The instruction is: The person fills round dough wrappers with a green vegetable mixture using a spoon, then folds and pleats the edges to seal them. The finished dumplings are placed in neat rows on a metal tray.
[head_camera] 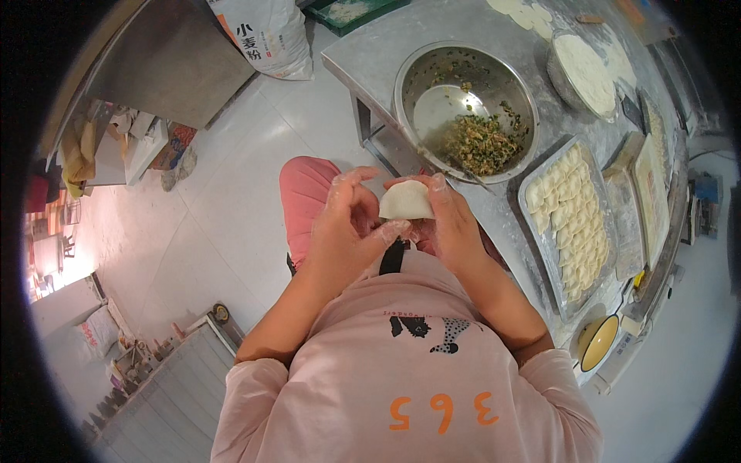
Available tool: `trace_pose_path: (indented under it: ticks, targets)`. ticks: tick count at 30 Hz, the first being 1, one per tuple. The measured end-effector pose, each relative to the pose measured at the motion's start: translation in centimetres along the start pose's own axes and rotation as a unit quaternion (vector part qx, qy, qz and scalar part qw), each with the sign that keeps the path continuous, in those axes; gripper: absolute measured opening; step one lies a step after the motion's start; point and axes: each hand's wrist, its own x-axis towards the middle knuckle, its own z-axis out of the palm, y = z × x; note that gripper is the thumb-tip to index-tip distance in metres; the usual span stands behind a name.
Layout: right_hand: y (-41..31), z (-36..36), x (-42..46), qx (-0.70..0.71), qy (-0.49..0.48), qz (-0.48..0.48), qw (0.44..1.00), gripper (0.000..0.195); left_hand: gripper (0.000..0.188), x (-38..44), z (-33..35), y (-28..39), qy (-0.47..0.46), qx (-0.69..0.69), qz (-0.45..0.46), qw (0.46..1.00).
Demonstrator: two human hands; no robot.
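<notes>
A folded round dough wrapper (407, 199), shaped like a half-moon dumpling, is held between my two hands above my lap. My left hand (347, 217) has its thumb at the lower edge and its fingers curled by the left side. My right hand (450, 217) grips the right side, its thumb and fingers dusted with flour. Whether filling lies inside the fold is hidden. Beyond my right hand stands a large steel bowl (431, 107) with chopped green-and-brown filling (483, 142) and a utensil handle (477, 180) at its near rim. Right of it, a metal tray (546, 254) carries rows of dumplings (570, 226).
The metal table (370, 58) has a corner left of the bowl. Farther back are a bowl of flour (587, 72) and flat dough wrappers (524, 14). A yellow pan (599, 343) sits at right. A flour sack (272, 40) and a green crate (356, 14) stand beyond.
</notes>
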Motion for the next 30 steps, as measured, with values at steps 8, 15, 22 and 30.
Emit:
trace_pose_path:
  ticks: [8,15,22,30]
  targets:
    - [2.4,1.1,0.4,0.227,-0.038,0.084,0.97,0.053,0.049,0.7,2.4,0.4,-0.06,-0.368,-0.185,0.909]
    - [2.3,0.5,0.3,0.19,-0.093,0.066,0.975,0.048,0.048,1.2,1.4,0.2,-0.12,-0.316,-0.208,0.918]
    - [2.9,0.0,0.0,0.019,-0.07,0.039,0.997,0.044,0.044,2.0,1.0,-1.4,-0.166,-0.243,-0.086,0.952]
    - [2.4,0.6,0.4,0.153,-0.05,0.043,0.986,0.041,0.049,2.5,1.6,0.9,-0.156,-0.518,-0.269,0.797]
